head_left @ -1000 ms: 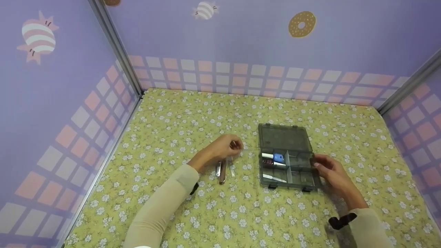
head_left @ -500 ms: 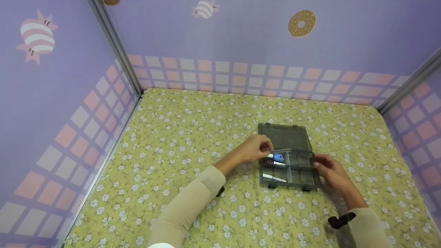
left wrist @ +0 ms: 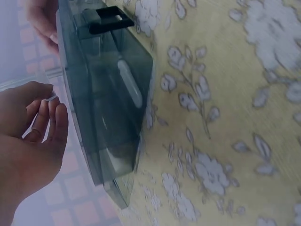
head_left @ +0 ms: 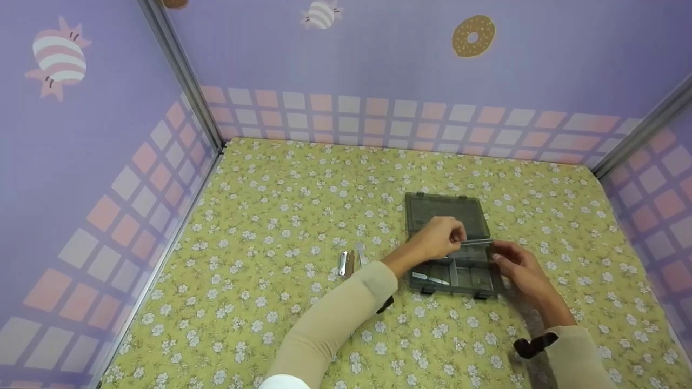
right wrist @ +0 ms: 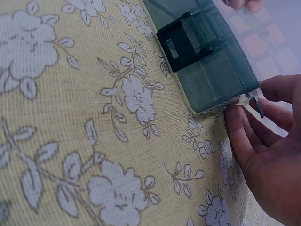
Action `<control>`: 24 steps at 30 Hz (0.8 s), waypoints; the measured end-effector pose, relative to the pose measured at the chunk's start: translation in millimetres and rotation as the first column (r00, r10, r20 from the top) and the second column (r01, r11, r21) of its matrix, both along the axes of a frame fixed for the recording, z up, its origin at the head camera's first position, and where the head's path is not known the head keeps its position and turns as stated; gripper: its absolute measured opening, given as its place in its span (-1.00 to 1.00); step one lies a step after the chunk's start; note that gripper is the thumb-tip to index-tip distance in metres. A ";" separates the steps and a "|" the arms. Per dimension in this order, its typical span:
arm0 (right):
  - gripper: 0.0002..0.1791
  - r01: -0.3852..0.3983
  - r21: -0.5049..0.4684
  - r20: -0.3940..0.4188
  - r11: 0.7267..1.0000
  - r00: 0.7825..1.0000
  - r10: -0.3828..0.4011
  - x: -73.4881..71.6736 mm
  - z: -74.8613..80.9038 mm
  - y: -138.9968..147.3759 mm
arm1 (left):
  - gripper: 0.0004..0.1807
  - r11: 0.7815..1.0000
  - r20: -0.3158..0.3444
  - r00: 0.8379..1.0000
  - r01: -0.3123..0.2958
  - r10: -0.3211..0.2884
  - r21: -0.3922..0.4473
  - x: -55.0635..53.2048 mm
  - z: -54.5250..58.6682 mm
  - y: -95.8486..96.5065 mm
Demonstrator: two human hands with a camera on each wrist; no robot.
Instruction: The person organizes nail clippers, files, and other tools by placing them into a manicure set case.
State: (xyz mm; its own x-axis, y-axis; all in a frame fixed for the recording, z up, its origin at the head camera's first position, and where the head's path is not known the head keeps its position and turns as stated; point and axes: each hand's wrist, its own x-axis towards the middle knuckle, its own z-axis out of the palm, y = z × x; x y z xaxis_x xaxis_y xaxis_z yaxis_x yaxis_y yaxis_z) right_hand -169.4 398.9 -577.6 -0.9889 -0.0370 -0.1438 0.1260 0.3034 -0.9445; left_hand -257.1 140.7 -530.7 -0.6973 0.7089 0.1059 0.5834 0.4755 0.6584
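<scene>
In the head view my left hand [head_left: 444, 237] is above the open grey see-through compartment box [head_left: 454, 290]. Its thumb and fingertips pinch one end of a slim clear strip [head_left: 477, 241], which points right over the back compartments. My right hand [head_left: 521, 270] holds the box's right side; in the right wrist view its fingers [right wrist: 240, 136] are against the corner. A slender white-and-silver tool [head_left: 431, 279] lies in the front left compartment. The left hand and forearm hide most of the back left compartment.
Left of the box, on the flowered cloth [head_left: 303, 183], lie a silver nail clipper [head_left: 343, 263], a brown slim thing [head_left: 351, 263] and a thin pale strip [head_left: 360, 254], partly behind the left sleeve. The box lid [head_left: 446, 208] leans back behind it. Patterned walls stand around.
My left hand has moved right, from beside the small items to over the box, carrying the clear strip. My right hand has stayed at the box's right side.
</scene>
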 end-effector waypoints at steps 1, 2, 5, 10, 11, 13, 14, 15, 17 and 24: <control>-0.40 -0.005 0.002 0.002 1.000 1.000 0.005 -0.2 -0.5 0.3 | -0.87 1.000 0.005 1.000 -0.007 0.007 -0.010 0.6 -1.0 2.9; -0.40 -0.007 0.004 0.002 1.000 1.000 0.007 -0.2 -0.7 0.5 | -0.87 1.000 0.010 1.000 -0.014 0.014 -0.019 1.2 -1.9 5.2; -0.42 -0.008 0.015 -0.004 1.000 1.000 0.008 0.3 -0.5 0.6 | -0.86 0.999 0.031 0.999 -0.028 0.029 -0.037 2.7 -3.4 9.8; -0.43 -0.009 0.009 -0.019 1.000 1.000 0.009 1.5 0.3 0.2 | -0.86 0.999 0.039 0.999 -0.025 0.026 -0.026 2.7 -4.2 10.9; -0.42 -0.010 0.002 -0.018 1.000 1.000 0.010 1.7 0.2 0.1 | -0.87 1.000 0.039 0.999 -0.023 0.024 -0.020 2.4 -4.4 10.3; -0.42 -0.012 -0.005 -0.018 1.000 1.000 0.012 1.7 -0.5 0.1 | -0.86 1.000 0.035 0.999 -0.021 0.022 -0.016 1.6 -4.3 7.8; -0.42 -0.012 -0.007 -0.016 1.000 1.000 0.012 1.7 -0.8 0.2 | -0.85 1.000 0.034 0.999 -0.016 0.017 -0.014 1.1 -3.4 5.3; -0.41 -0.011 -0.010 -0.014 1.000 1.000 0.010 1.7 -1.3 0.4 | -0.82 1.000 0.032 0.999 -0.012 0.012 -0.014 0.1 -2.4 2.4; -0.40 -0.010 -0.009 -0.015 1.000 1.000 0.009 1.7 -2.3 1.1 | -0.78 1.000 0.026 1.000 0.000 0.001 -0.012 -3.0 0.5 -5.4; -0.39 -0.013 0.006 -0.011 1.000 1.000 0.013 2.3 -0.9 2.8 | -0.65 0.998 0.031 0.999 0.034 -0.032 -0.051 -17.2 13.4 -48.0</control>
State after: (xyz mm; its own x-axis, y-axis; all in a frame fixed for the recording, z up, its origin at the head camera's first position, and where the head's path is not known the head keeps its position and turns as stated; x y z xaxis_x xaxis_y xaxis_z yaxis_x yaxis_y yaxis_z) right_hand -167.1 401.7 -578.5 -0.9898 -0.0493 -0.1333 0.1117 0.3109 -0.9439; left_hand -274.4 92.7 -517.3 -0.6760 0.7354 0.0477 0.5793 0.4903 0.6512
